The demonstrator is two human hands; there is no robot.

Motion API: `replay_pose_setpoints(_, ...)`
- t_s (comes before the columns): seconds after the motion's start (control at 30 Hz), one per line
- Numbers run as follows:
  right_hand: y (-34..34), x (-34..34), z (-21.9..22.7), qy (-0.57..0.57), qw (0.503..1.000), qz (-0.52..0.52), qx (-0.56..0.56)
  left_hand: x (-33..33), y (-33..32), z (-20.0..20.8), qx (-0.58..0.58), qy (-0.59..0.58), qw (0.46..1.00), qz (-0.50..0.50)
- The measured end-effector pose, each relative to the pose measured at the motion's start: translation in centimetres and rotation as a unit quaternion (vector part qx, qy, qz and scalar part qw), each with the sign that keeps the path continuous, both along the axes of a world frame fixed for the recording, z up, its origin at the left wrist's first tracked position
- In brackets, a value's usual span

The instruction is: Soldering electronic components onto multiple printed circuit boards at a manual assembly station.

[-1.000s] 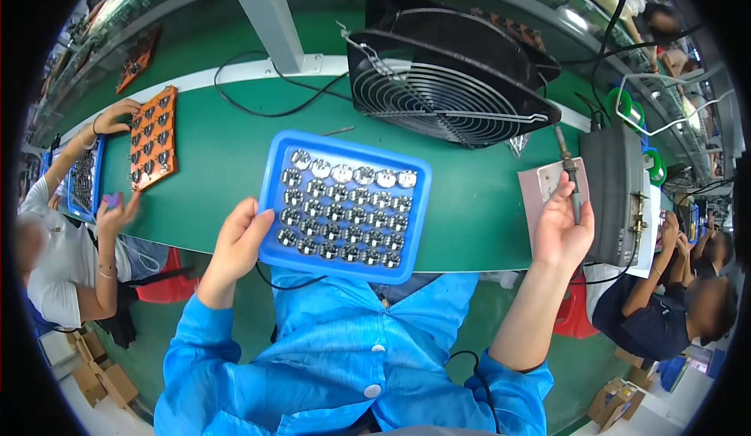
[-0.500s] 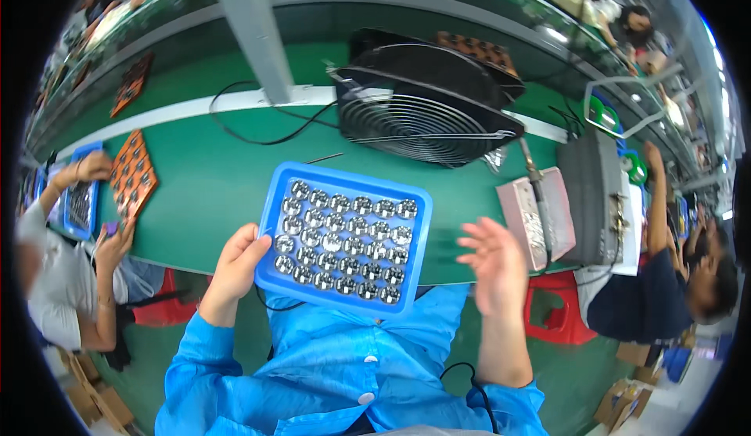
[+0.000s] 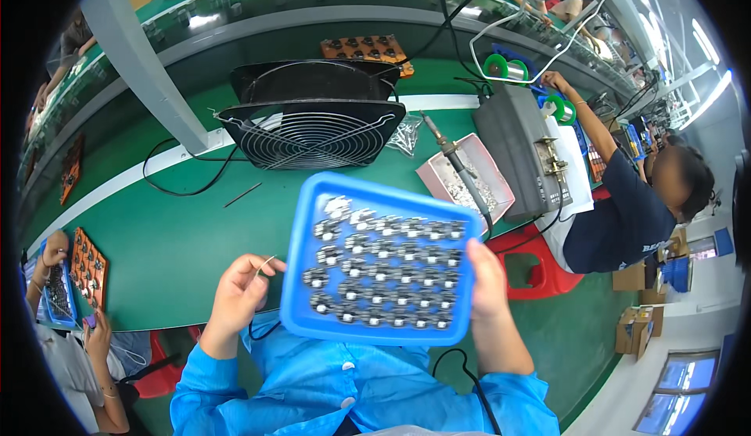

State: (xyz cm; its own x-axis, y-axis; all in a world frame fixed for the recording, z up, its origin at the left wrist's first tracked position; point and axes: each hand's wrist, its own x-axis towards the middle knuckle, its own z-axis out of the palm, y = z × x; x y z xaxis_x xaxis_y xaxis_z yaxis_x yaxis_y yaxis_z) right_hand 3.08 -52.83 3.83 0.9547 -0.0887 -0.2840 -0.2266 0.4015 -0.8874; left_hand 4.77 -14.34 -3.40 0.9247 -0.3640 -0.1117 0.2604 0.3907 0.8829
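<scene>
My right hand (image 3: 489,283) grips the right rim of a blue plastic tray (image 3: 293,295), thumb over the edge. Rows of small round black-and-silver metal parts (image 3: 379,268) fill the tray, smeared by motion. It is held slightly tilted above the front edge of the green bench. Just off the tray's left rim, my left hand (image 3: 238,295) has its fingers pinched together. A thin pale strand (image 3: 266,264) shows at those fingertips, too fine to identify.
Behind the tray stands a black fan (image 3: 313,135). A soldering iron (image 3: 461,170) rests across a pink box (image 3: 504,190), beside a grey unit (image 3: 516,147). A thin dark rod (image 3: 242,194) lies on the bench (image 3: 195,240). People sit at both sides.
My right hand, free before, has taken the tray's right rim. My left hand has come off the left rim. The tray has moved right, and the view has turned right.
</scene>
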Motion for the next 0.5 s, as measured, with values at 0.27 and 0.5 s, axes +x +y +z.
replay_pose_setpoints(0.27,-11.6,-1.3,7.8,-0.143,0.981,-0.128,0.021,-0.5,-0.1,-2.7,0.077,0.005,0.997,0.029)
replay_pose_setpoints(0.5,-25.5,2.9,9.3,-0.229,0.892,-0.386,-0.05,-0.5,-0.1,-3.4,0.038,0.029,0.997,0.059)
